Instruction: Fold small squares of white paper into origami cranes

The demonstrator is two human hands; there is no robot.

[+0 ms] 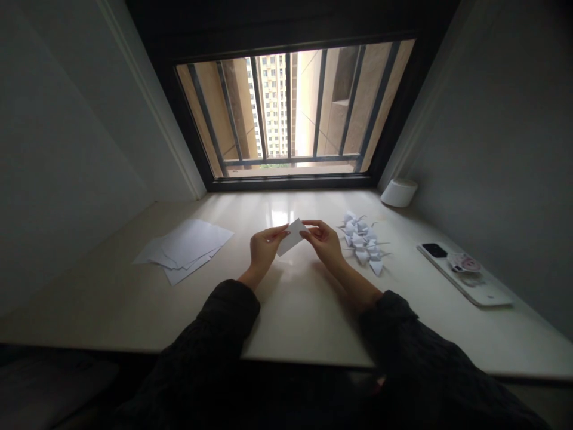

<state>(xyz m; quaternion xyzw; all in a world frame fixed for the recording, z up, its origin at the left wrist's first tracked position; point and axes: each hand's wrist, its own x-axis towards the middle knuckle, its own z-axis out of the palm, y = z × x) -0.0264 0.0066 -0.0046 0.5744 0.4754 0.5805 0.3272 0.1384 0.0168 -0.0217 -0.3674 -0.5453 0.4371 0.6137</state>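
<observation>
Rectangular slip of plain white paper (pixel 292 237) sits at the centre of the view, held between the two hands and tilted, with one corner dipping toward seven o'clock and the opposite corner rising toward one o'clock. The left hand (pixel 266 248) pinches its left end between thumb and fingers, and the right hand (pixel 323 243) pinches its right end the same way. Neither hand is clenched or released. Both seem raised just above the cream glossy desk (pixel 295 316), though the exact gap cannot be judged.

At nine o'clock from the hands lies a loose stack of white paper sheets (pixel 185 248). A cluster of small white origami cranes (pixel 362 242) sits at three o'clock, close beside the right hand. Further out, at about four o'clock, lies a white smartphone (pixel 465 275) with a black camera block and a round pink-and-white grip. A white cylindrical container (pixel 399 192) stands near the wall at two o'clock, below a barred window (pixel 289 107) at twelve o'clock.

A light, even pinch at both ends seems best here: it keeps the slip flat, and squared edges make for cleaner creases.
</observation>
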